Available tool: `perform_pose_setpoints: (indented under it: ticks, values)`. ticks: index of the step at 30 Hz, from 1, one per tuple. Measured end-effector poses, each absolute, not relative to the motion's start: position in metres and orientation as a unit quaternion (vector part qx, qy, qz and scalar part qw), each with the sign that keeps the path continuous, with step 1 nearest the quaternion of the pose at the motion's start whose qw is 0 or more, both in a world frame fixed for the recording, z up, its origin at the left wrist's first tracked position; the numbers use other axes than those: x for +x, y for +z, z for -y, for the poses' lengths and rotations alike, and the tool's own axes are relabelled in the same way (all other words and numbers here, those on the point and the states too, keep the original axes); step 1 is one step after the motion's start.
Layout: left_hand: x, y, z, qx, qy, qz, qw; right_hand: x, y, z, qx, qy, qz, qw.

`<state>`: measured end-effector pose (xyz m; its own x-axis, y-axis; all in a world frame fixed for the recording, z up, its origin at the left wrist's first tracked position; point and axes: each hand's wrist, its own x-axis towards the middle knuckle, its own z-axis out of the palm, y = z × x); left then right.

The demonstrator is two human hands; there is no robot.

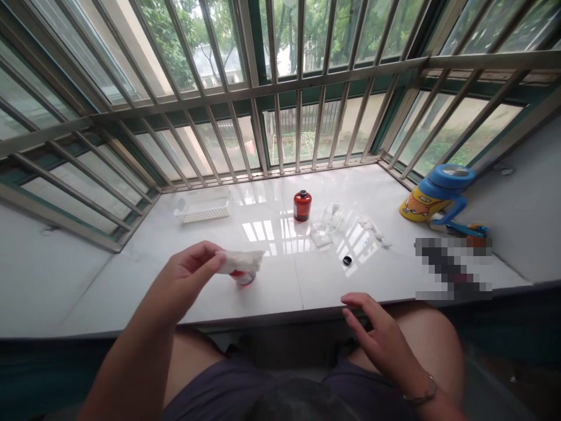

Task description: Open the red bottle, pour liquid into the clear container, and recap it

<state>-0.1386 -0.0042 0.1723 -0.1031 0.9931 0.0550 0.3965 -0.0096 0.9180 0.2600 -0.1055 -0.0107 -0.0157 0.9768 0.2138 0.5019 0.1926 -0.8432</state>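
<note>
My left hand (pixel 195 275) pinches a folded piece of white tissue (pixel 241 261) between thumb and fingers. The tissue hangs over a small red and clear container (pixel 244 278) and hides its top; whether the two touch I cannot tell. Near the front edge of the white ledge, my right hand (pixel 374 327) is held with its fingers apart and nothing in them. A small black cap (pixel 347 261) lies beyond it. Farther back stands a red bottle (pixel 302 207) with a black top, upright.
Beside the red bottle sits a clear plastic box (pixel 322 233), with crumpled white tissue (pixel 374 231) to its right. A white basket (pixel 204 206) is at the back left. On the right are a blue and yellow jug (pixel 432 196) and a blurred-out item. Metal bars (pixel 300 134) line the window.
</note>
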Motion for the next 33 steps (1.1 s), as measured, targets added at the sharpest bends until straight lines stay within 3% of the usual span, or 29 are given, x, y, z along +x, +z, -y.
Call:
perform_pose_setpoints:
  ticks: [3, 6, 11, 23, 27, 33]
  values:
    - [-0.101, 0.154, 0.018, 0.498, 0.396, -0.527, 0.564, 0.234, 0.003, 0.112, -0.508, 0.513, 0.541, 0.432]
    - [-0.066, 0.127, 0.033, 0.398, 0.380, -0.472, 0.688, 0.211, 0.012, 0.114, -0.397, 0.685, 0.376, 0.482]
    - [-0.030, 0.088, 0.058, 0.262, 0.346, -0.424, 0.795, 0.197, 0.017, 0.115, -0.372, 0.761, 0.212, 0.487]
    - [-0.033, 0.030, 0.086, 0.226, 0.378, -0.472, 0.764, 0.201, -0.002, 0.116, -0.496, 0.599, 0.376, 0.504]
    - [-0.027, 0.020, 0.096, 0.251, 0.375, -0.472, 0.758, 0.202, 0.005, 0.119, -0.531, 0.420, 0.577, 0.457]
    - [-0.007, 0.018, 0.109, 0.199, 0.355, -0.438, 0.802, 0.191, 0.007, 0.122, -0.431, 0.216, 0.799, 0.359]
